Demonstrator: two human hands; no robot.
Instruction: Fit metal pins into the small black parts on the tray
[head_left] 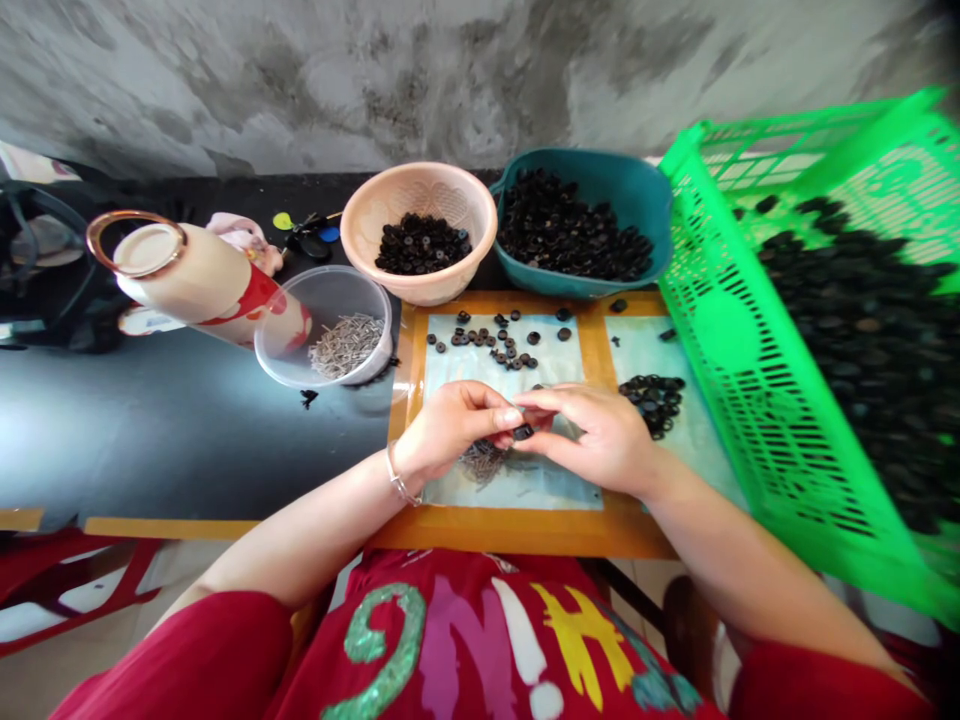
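Between my two hands, above the taped work sheet [540,495], is a small black part [523,432]. My left hand [465,422] pinches it between thumb and fingers. From the other side my right hand [592,430] closes its thumb and fingertips around the same part. Beneath the hands lies a pile of thin metal pins [482,460], partly hidden by my left hand. Small black round pieces [510,350] are scattered beyond my fingers. To the right of my right hand is a heap of black rings [656,402].
A clear tub [277,360] with metal pins stands at left, beside a leaning white-and-red flask [202,270]. Behind are a pink bowl [367,200] and a teal basin [630,180], both holding black pieces. A green crate [739,350] of black parts borders the right.
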